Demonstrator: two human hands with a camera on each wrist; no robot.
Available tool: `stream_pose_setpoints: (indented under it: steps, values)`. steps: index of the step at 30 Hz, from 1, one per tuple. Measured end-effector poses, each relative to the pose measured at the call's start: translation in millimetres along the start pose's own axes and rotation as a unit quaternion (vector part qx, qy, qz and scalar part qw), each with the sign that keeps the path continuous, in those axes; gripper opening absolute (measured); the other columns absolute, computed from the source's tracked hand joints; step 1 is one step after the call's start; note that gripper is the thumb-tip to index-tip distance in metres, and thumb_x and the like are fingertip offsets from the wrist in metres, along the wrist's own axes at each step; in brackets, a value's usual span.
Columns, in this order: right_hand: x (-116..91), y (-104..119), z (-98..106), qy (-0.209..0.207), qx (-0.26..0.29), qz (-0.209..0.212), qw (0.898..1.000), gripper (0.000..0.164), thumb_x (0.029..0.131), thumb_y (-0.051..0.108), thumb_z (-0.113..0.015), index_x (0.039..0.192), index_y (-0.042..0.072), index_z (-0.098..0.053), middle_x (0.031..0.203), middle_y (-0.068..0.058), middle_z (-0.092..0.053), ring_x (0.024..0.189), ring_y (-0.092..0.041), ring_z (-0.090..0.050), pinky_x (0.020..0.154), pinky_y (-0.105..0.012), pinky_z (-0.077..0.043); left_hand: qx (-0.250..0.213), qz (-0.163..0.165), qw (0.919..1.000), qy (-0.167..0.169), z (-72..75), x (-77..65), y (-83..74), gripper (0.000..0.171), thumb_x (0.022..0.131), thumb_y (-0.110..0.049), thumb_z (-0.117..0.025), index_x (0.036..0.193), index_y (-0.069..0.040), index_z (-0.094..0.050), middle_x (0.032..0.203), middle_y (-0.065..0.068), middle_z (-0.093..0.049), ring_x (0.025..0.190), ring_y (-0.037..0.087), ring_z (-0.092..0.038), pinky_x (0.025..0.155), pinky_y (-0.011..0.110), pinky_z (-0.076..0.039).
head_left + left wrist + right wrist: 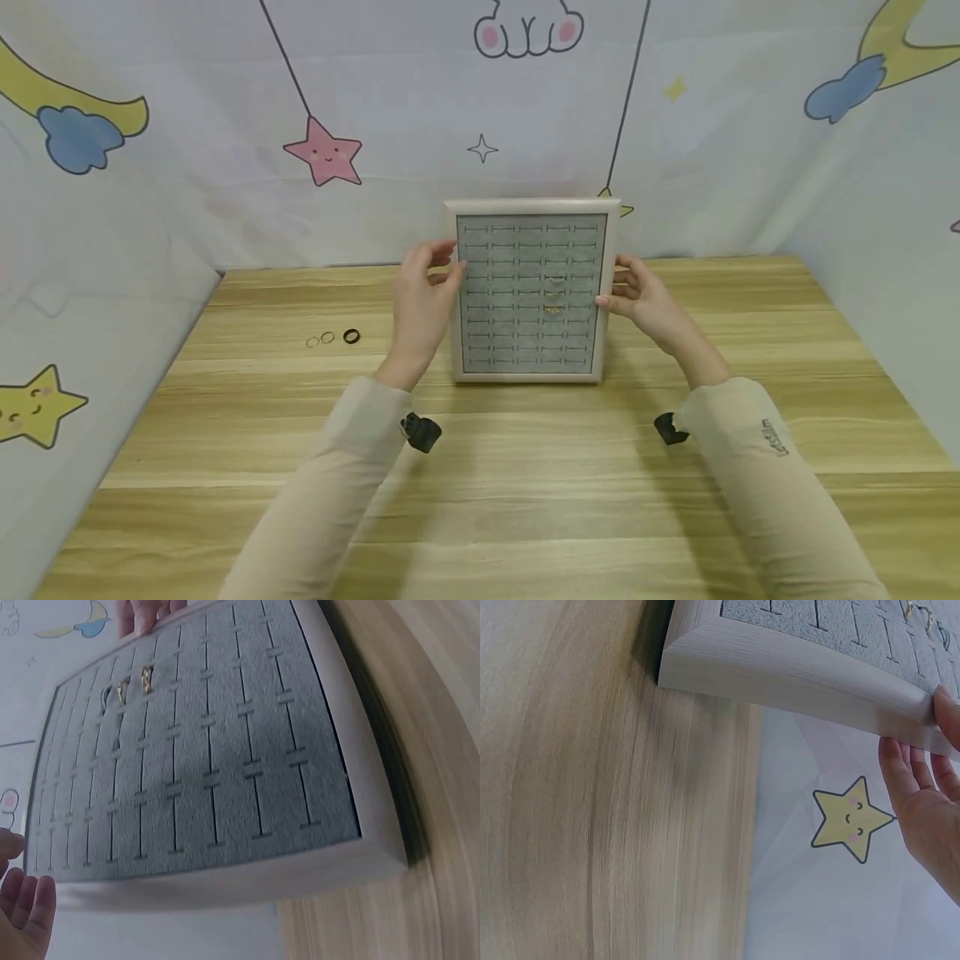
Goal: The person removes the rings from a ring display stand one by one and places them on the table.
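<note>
A ring display board [510, 350] stands upright on the table, with a pale frame and grey padding cut with rows of short slots. Three rings sit in one column of slots: a silver-looking ring [556, 278] above two gold ones, the lowest gold ring [552, 309] among them. My right hand [643, 304] holds the board's right side, thumb on the front of the frame and fingers along its side. At the opposite side, my left hand [426, 300] is close to the frame with thumb and fingers apart; in the left wrist view its fingers [30, 907] are relaxed beside the edge.
On the wooden table [540, 500], left of the board, lie a black ring [352, 337] and two thin rings, one of them a thin ring [327, 337] near the black one. A white curtain [405, 100] printed with stars and moons hangs behind and at both sides.
</note>
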State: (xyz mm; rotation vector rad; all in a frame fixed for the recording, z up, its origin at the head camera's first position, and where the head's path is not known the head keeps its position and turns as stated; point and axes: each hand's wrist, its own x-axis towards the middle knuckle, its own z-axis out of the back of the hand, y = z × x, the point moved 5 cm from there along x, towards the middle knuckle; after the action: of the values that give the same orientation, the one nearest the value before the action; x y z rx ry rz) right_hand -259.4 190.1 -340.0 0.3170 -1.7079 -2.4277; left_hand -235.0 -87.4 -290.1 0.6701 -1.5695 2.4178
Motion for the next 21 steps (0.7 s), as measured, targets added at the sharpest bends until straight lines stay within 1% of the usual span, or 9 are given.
stream_pose_setpoints:
  steps: [2,4,6,10,12,15,21]
  values:
    - [-0.4,-0.5,0.9,0.001,0.000,-0.002,1.000,0.067,0.095,0.003,-0.055,0.150,0.003,-0.017,0.141,-0.026,-0.038,0.133,-0.038,-0.039,0.111,-0.050,-0.038,0.007,-0.018,0.9996,0.021,-13.0,-2.1,-8.5,0.028,0.091,-0.005,-0.063,0.117,0.003,-0.060,0.113,0.018,-0.060,0.106,0.027,-0.059,0.088,0.030,-0.057]
    - [-0.5,-0.8,1.5,0.002,0.000,-0.003,1.000,0.067,0.095,0.003,-0.055,0.150,0.003,-0.016,0.142,-0.026,-0.038,0.134,-0.038,-0.039,0.111,-0.051,-0.037,0.012,-0.028,0.9986,0.043,-25.8,-4.6,-14.9,0.029,0.090,-0.005,-0.063,0.118,0.002,-0.060,0.113,0.017,-0.060,0.105,0.026,-0.059,0.088,0.028,-0.056]
    - [-0.2,-0.7,1.6,0.002,0.000,-0.002,1.000,0.067,0.095,0.003,-0.055,0.150,0.003,-0.016,0.142,-0.026,-0.038,0.134,-0.038,-0.038,0.112,-0.051,-0.037,0.016,-0.031,0.9972,0.065,-37.8,-7.1,-20.7,0.028,0.090,-0.005,-0.063,0.118,0.002,-0.060,0.114,0.016,-0.059,0.106,0.026,-0.059,0.089,0.027,-0.056]
    - [0.4,0.0,0.5,0.004,-0.003,0.000,1.000,0.068,0.095,0.005,-0.055,0.150,0.003,-0.015,0.142,-0.026,-0.038,0.134,-0.038,-0.039,0.111,-0.050,-0.037,0.043,-0.035,0.9932,0.103,-57.0,-11.2,-26.5,0.027,0.091,-0.004,-0.063,0.118,-0.001,-0.062,0.115,0.013,-0.060,0.105,0.024,-0.060,0.088,0.025,-0.056]
    - [0.2,0.0,0.6,0.003,-0.005,-0.002,1.000,0.068,0.095,0.005,-0.055,0.150,0.003,-0.015,0.142,-0.026,-0.038,0.133,-0.038,-0.039,0.111,-0.050,-0.037,0.059,-0.039,0.9905,0.118,-64.5,-12.6,-28.3,0.027,0.091,-0.003,-0.062,0.118,-0.001,-0.061,0.116,0.013,-0.061,0.105,0.024,-0.061,0.088,0.024,-0.056]
    - [0.2,0.2,0.8,0.003,-0.006,-0.002,1.000,0.068,0.095,0.005,-0.055,0.151,0.003,-0.015,0.142,-0.026,-0.038,0.133,-0.039,-0.040,0.111,-0.050,-0.037,0.074,-0.036,0.9874,0.135,-73.9,-13.6,-29.1,0.027,0.091,-0.001,-0.061,0.118,-0.002,-0.061,0.116,0.011,-0.062,0.105,0.022,-0.061,0.089,0.023,-0.055]
    - [0.0,0.1,0.2,0.002,-0.004,-0.003,1.000,0.067,0.095,0.005,-0.056,0.149,0.003,-0.017,0.142,-0.027,-0.039,0.133,-0.039,-0.041,0.111,-0.050,-0.038,0.099,-0.033,0.9826,0.154,-88.5,-13.5,-30.6,0.025,0.091,-0.002,-0.061,0.115,-0.005,-0.063,0.113,0.008,-0.064,0.101,0.018,-0.062,0.086,0.020,-0.054]
